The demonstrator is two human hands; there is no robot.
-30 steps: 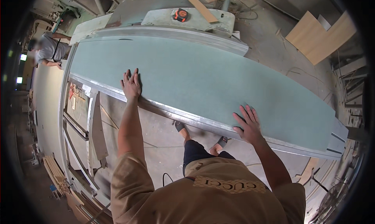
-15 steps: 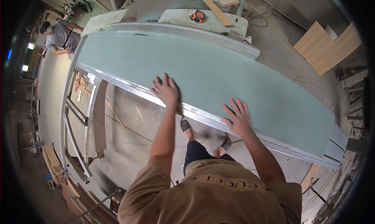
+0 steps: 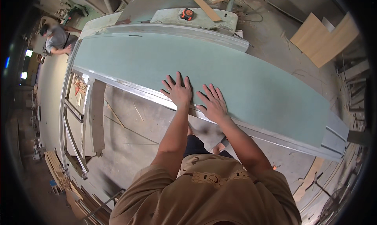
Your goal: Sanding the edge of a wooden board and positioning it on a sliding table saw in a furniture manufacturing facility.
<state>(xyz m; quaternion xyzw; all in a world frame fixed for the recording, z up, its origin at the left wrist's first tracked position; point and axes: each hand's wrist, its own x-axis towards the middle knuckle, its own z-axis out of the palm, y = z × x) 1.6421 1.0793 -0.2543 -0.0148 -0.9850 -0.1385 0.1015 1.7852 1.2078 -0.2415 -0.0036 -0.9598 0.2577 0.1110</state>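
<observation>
A long pale green panel [image 3: 251, 87] lies on a metal-framed sliding machine table, whose silver rail [image 3: 145, 92] runs along the near edge. My left hand [image 3: 179, 92] rests flat on the panel near that edge, fingers spread. Close to its right, my right hand [image 3: 214, 104] lies on the same panel, fingers stretched out and slightly apart. Neither hand grips anything. A small gap separates the two hands.
Beyond the panel, an orange and black tape measure [image 3: 187, 14] and a wooden strip [image 3: 205, 7] sit on the machine top. Wooden sheets [image 3: 314, 38] stand at the far right. At the far left, another person [image 3: 59, 38] leans by a large pale board [image 3: 51, 95].
My right hand has moved left along the panel toward my left hand. My left hand has shifted slightly right. The person at the far left has bent lower.
</observation>
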